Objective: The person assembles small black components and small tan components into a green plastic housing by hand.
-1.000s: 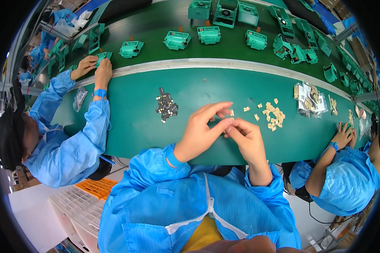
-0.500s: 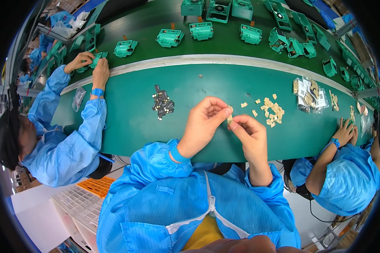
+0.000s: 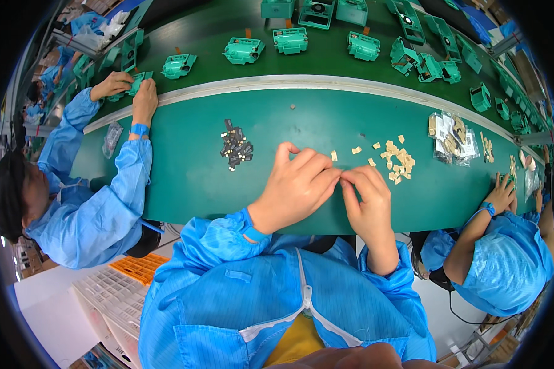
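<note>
Left hand (image 3: 295, 187) and right hand (image 3: 366, 197) pinch something tiny, hidden, fingertips touching, near the green bench's (image 3: 184, 178) front edge; steady, light pressure seems wise.

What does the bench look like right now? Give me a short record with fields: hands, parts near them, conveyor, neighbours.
left hand: fingertips pinched together, meeting the right hand; any part between them is too small to see
right hand: fingertips pinched against the left hand
small tan pieces: loose pile on the green table, just beyond the right hand
small dark parts: pile beyond the left hand
green housings: spaced along the belt behind the table
co-workers: one on each side, in blue coats
</note>
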A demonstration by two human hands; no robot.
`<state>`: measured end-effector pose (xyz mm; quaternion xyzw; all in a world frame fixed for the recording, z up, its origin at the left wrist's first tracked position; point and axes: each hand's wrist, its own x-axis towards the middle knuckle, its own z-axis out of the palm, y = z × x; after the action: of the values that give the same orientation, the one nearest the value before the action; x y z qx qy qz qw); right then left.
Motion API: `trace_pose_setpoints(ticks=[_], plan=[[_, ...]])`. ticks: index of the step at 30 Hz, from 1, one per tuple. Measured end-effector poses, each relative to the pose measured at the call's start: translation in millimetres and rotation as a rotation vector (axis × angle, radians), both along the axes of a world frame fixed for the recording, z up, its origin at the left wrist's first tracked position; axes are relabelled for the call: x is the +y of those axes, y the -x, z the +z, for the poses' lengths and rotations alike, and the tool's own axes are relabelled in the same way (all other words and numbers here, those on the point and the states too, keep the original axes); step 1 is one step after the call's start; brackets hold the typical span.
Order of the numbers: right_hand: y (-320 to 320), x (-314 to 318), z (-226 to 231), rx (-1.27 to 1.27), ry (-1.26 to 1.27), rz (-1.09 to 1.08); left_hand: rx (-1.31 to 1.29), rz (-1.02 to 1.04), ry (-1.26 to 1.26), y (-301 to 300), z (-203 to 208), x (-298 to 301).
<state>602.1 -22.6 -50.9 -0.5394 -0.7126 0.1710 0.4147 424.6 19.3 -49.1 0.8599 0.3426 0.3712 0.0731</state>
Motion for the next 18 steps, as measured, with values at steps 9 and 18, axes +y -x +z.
trace_pose_setpoints(ticks=[9, 18], plan=[[-2, -7, 2, 0.233, 0.258, 0.017, -0.015, -0.070, 0.096, 1, -6, 2], [-21, -7, -5, 0.576, 0.642, 0.038, -0.036, -0.028, 0.201, 0, -7, 10]])
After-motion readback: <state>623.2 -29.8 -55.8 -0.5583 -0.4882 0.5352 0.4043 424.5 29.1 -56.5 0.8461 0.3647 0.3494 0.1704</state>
